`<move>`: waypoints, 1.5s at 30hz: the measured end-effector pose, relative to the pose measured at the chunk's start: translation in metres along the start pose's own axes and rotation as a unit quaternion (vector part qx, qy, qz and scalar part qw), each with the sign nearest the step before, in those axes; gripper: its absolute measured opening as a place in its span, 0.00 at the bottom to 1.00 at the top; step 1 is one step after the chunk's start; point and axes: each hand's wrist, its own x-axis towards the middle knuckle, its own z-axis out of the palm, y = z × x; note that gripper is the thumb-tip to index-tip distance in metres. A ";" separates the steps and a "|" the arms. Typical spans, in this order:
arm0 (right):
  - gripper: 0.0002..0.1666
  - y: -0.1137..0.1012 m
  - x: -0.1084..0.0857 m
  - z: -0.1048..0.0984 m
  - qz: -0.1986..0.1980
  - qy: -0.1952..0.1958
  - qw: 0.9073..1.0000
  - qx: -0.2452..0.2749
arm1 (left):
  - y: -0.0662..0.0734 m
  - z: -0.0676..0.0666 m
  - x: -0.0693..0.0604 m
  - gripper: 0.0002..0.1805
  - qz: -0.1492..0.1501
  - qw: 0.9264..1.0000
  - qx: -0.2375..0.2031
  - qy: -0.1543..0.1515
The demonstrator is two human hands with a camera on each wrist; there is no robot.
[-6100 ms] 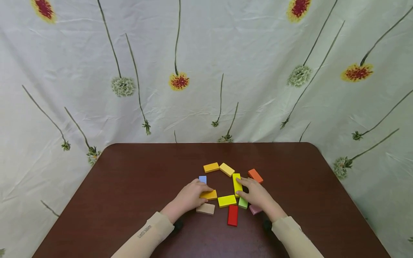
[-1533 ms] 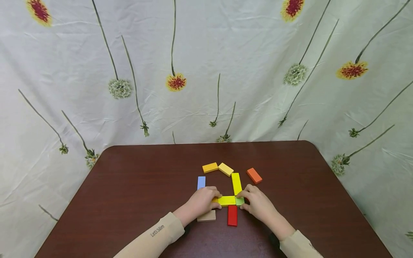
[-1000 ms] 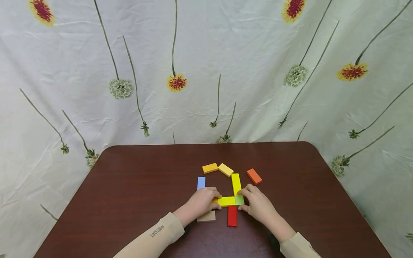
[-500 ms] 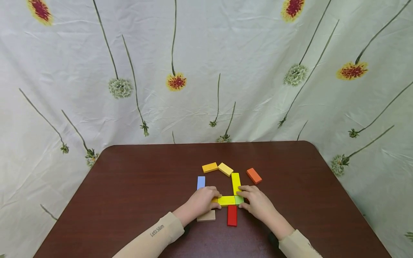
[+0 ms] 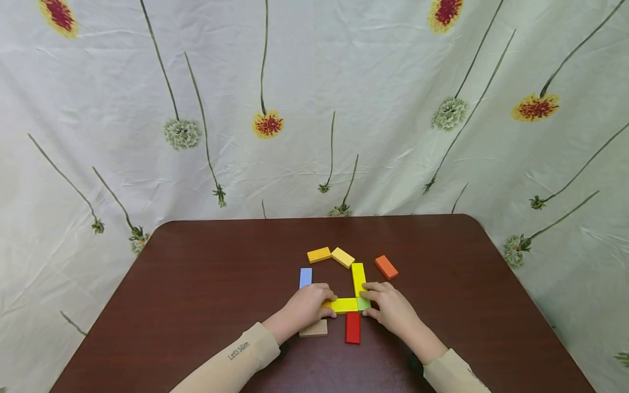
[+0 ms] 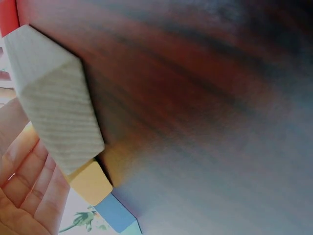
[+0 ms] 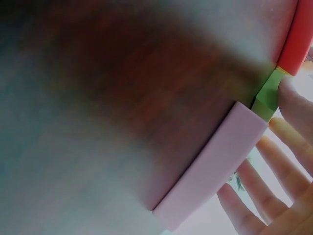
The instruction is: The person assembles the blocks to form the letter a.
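Note:
In the head view, my left hand (image 5: 301,308) holds a golden-yellow wooden block (image 5: 326,304) between thumb and forefinger; most of it is covered. A bright yellow block (image 5: 344,305) joins its right end, and a green block (image 5: 362,304) follows in the same row. My right hand (image 5: 393,309) pinches the green block, thumb at its near edge, forefinger by the foot of a long yellow block (image 5: 358,279) standing off from the row. The right wrist view has the thumb against the green block (image 7: 269,93). Directly below the row lies a red block (image 5: 352,328).
A blue block (image 5: 306,277) and a beige block (image 5: 314,328) flank my left hand. Farther back lie an orange-yellow block (image 5: 319,254), a pale yellow block (image 5: 343,257) and an orange block (image 5: 386,267). A pink block (image 7: 212,164) shows beside the right hand. The brown table (image 5: 211,262) meets a flowered cloth.
Since the earliest frame, the golden-yellow, yellow and green blocks have come together into a straight row. My right hand moved from the long yellow block to the green one. Recently both hands barely moved.

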 end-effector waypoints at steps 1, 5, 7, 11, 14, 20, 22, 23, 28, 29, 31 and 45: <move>0.26 -0.001 0.000 0.000 0.000 0.003 1.000 -0.002 | 0.000 0.000 0.000 0.16 0.001 1.000 0.000 0.000; 0.25 -0.007 -0.004 0.000 0.003 0.038 0.999 -0.020 | -0.001 0.001 0.001 0.16 0.003 1.000 -0.002 0.000; 0.23 -0.013 -0.008 -0.001 0.001 0.062 0.998 -0.031 | -0.001 0.001 0.001 0.16 0.003 1.000 -0.003 -0.001; 0.23 -0.026 -0.018 0.001 -0.049 0.089 0.994 -0.048 | -0.002 0.002 0.001 0.16 0.003 1.000 -0.002 0.000; 0.24 -0.033 -0.024 0.004 -0.109 0.077 0.990 -0.055 | -0.002 0.002 0.001 0.16 0.001 1.000 0.001 0.000; 0.23 -0.037 -0.030 0.005 -0.172 0.005 0.982 -0.073 | -0.001 0.002 -0.001 0.16 -0.009 1.000 0.000 -0.007; 0.22 -0.037 -0.031 0.005 -0.180 -0.009 0.981 -0.073 | -0.001 0.002 -0.001 0.16 -0.011 1.000 0.000 -0.008; 0.22 -0.037 -0.031 0.004 -0.182 -0.013 0.981 -0.073 | -0.001 0.002 0.000 0.16 -0.011 1.000 0.001 -0.008; 0.22 -0.036 -0.034 0.002 -0.182 -0.013 0.981 -0.067 | -0.001 0.002 -0.001 0.17 -0.009 1.000 0.000 -0.006; 0.22 -0.036 -0.035 0.002 -0.183 -0.012 0.981 -0.067 | -0.002 0.002 -0.001 0.16 -0.009 1.000 -0.001 -0.006; 0.22 -0.034 -0.037 0.002 -0.186 -0.009 0.980 -0.068 | -0.002 0.003 -0.001 0.16 -0.010 1.000 -0.003 -0.004; 0.20 -0.022 -0.046 0.001 -0.168 0.026 0.984 -0.049 | -0.005 0.005 0.000 0.16 -0.006 1.000 -0.006 0.000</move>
